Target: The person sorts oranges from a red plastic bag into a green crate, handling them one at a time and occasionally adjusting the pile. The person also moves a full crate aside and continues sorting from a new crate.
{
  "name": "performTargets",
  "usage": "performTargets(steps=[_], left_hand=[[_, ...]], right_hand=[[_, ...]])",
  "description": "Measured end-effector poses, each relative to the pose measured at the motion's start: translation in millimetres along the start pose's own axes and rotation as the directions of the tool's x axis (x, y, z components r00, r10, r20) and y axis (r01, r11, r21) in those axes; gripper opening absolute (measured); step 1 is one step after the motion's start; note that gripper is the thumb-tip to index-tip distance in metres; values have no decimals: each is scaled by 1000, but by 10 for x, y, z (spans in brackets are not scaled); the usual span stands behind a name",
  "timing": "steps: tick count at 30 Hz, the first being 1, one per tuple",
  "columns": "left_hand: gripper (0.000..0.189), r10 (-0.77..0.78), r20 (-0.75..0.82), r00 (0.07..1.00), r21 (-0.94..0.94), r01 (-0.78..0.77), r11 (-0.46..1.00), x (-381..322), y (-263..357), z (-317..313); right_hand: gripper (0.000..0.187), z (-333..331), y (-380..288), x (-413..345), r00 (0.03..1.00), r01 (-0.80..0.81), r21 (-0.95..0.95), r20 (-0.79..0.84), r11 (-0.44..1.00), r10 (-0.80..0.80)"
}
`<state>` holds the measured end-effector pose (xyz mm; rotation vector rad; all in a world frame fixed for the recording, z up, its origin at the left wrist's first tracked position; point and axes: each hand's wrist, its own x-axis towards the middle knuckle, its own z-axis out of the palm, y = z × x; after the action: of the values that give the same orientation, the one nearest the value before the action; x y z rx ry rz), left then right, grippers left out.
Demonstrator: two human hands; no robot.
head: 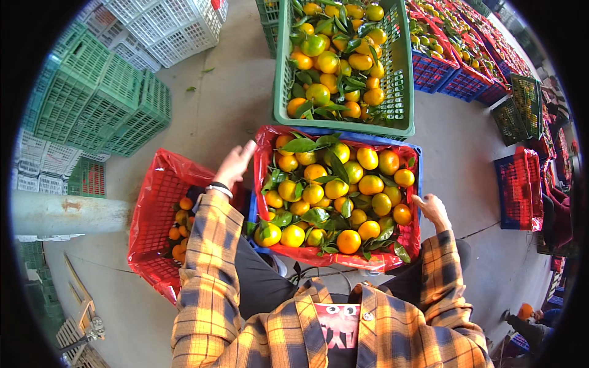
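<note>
Before me stands a blue plastic crate (419, 158) with a red plastic liner (340, 262) folded over its edges. Mandarins (336, 188) with green leaves fill it. Beside the crate's upper left corner is my left hand (234, 164), fingers spread and holding nothing; its fingertips come close to the liner. My right hand (432, 211) is at the right rim with its fingers curled; whether they grip the rim or liner is hard to see. Under my left forearm, a red-lined crate (158, 221) holds some smaller orange mandarins (182, 218).
A green crate (280, 83) of mandarins stands just beyond the blue one. Stacked green crates (101, 92) and white crates (170, 27) are at upper left, above a pale pillar (69, 212). Filled red-lined crates (464, 69) line the upper right; people are at the right edge.
</note>
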<state>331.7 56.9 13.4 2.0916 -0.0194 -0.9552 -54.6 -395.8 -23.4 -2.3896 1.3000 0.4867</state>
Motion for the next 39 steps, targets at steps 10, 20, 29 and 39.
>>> performTargets(steps=[10,20,29,39], left_hand=[[46,374,-232,898,542,-200,816,-686,-747,211],[21,639,-345,687,296,-567,769,-1046,-622,281],[39,777,423,466,665,-742,84,-1302,-786,317],[3,675,534,510,573,-805,155,-1003,-913,161]], right_hand=[[32,95,-1112,-1472,603,744,-121,-301,657,-739],[57,1611,-3021,-1835,341,873,425,-182,239,-922],[71,624,-1881,-1203,511,579,-135,-708,804,-487],[18,1694,-2513,-2054,401,908,209,-181,363,-898]])
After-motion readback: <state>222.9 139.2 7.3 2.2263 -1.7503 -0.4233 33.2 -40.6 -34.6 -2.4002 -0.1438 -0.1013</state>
